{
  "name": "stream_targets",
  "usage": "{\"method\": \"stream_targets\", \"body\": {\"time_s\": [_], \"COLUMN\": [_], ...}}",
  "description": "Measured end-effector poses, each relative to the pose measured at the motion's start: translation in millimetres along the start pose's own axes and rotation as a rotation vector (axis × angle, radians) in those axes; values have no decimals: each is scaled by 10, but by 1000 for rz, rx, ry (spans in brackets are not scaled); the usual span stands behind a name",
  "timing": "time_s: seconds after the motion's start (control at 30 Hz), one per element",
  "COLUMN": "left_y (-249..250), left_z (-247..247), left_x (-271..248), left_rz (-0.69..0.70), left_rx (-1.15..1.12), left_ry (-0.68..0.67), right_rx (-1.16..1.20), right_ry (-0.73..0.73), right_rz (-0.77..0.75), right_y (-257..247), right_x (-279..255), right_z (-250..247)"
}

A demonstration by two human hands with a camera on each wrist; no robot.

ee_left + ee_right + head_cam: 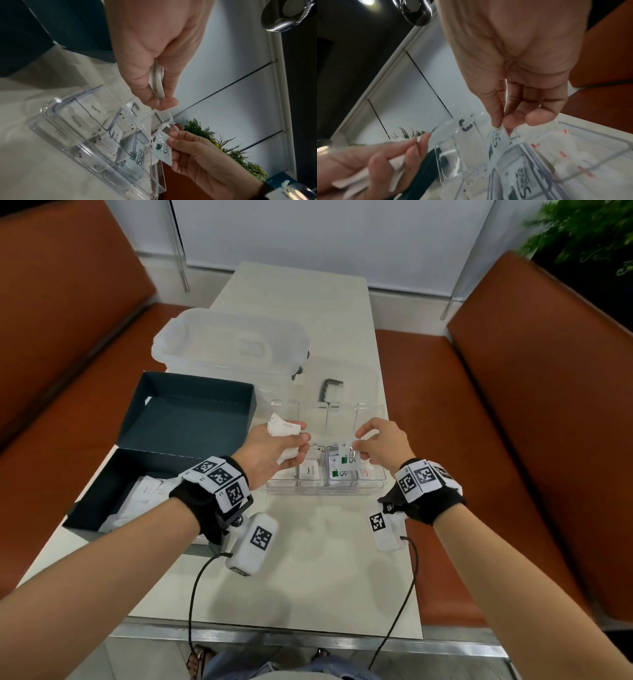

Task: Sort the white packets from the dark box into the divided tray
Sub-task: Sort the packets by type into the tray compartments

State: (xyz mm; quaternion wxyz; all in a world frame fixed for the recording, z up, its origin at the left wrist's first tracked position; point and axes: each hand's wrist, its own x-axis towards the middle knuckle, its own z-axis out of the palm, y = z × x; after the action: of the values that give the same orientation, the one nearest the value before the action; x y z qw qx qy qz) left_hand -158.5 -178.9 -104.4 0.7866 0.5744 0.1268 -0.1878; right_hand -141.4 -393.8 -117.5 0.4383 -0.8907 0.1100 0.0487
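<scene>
My left hand (274, 448) grips a small stack of white packets (283, 429) above the left end of the clear divided tray (281, 484); the wrist view shows the packets' edges (157, 81) between thumb and fingers. My right hand (380, 445) pinches one white packet with a green mark (351, 457) over the tray's third front compartment. That same packet (163, 150) hangs at the tray's rim, and its top edge (498, 136) sits between thumb and forefinger. The dark box (102, 491) at the left holds more white packets (145, 494).
The box's dark lid (191, 412) stands open behind it. A translucent lidded bin (229, 344) sits farther back, and a dark metal clamp (329, 390) lies behind the tray. Orange benches (513, 405) flank the narrow table (308, 559). Front tray compartments hold sorted packets (310, 472).
</scene>
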Motion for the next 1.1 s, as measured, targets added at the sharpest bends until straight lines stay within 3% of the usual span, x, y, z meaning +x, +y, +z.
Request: {"method": "stream_targets", "body": {"time_s": [0.47, 0.8, 1.1], "left_y": [-24, -9, -8], "left_z": [-72, -95, -30], "left_x": [-38, -32, 39], "left_rz": [10, 5, -51], "left_rx": [-3, -22, -78], "left_ry": [-13, -20, -3], "right_rx": [-287, -725, -735], "right_ry": [-34, -150, -200], "right_rz": [-103, -235, -215], "right_y": [61, 67, 90], "right_x": [41, -10, -4], "right_z": [388, 313, 355]}}
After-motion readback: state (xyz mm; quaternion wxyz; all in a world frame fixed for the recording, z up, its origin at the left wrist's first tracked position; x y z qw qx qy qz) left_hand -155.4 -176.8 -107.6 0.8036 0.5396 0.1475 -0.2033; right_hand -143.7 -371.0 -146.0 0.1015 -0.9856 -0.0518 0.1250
